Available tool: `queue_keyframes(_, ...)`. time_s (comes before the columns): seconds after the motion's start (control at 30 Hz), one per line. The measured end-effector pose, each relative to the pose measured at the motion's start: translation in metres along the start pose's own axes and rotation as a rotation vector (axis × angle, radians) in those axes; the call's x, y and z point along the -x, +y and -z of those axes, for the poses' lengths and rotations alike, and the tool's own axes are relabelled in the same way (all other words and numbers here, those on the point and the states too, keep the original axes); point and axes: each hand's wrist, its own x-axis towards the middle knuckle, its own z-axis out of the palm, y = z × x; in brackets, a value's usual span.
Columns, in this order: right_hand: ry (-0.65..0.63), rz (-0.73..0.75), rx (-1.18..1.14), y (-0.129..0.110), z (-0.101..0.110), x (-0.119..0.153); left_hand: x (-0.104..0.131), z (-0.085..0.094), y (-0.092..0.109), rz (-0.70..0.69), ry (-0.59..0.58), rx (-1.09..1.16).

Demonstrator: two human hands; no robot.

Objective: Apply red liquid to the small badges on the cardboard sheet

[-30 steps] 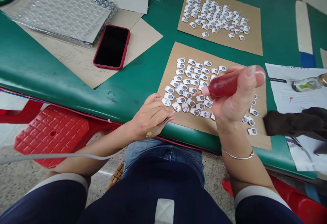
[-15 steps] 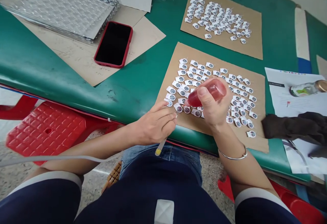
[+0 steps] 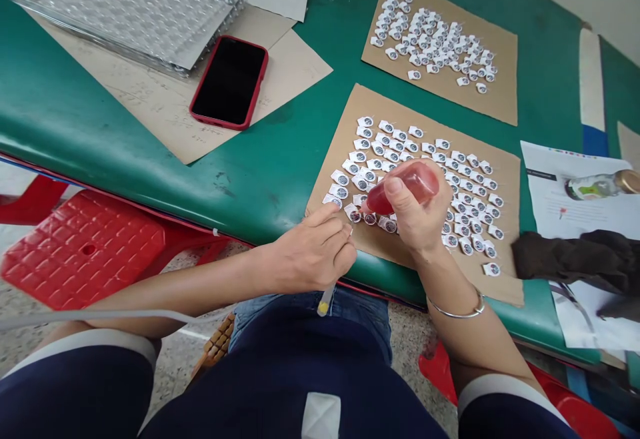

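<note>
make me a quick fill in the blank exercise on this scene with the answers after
The person's right hand grips a rounded, translucent ____ bottle.
The rectangular, red-cased phone screen is ____.
Small white-tabbed discs lie on flat brown cardboard sheets, ____ in number.
The slim, pale rod jutting from beneath the left hand shows a ____ patch near its lower end.

Missing words: red; black; two; yellow

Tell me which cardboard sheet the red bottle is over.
The nearer sheet, along the front of the table: the right hand holds the red bottle above it. The other sheet lies farther back, no hand above.
</note>
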Motion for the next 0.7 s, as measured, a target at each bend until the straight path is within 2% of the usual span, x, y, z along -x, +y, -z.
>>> queue_keyframes(0.33, -0.003, 0.071, 0.047, 0.0029, -0.0003, 0.0011, -0.0016, 0.0019, 0.0008, 0.002, -0.002, 0.033)
queue_keyframes(0.7, 0.013, 0.016, 0.058, 0.0033, -0.0002, 0.0000, -0.0029, 0.0041, -0.0002, 0.003, -0.056, 0.024)
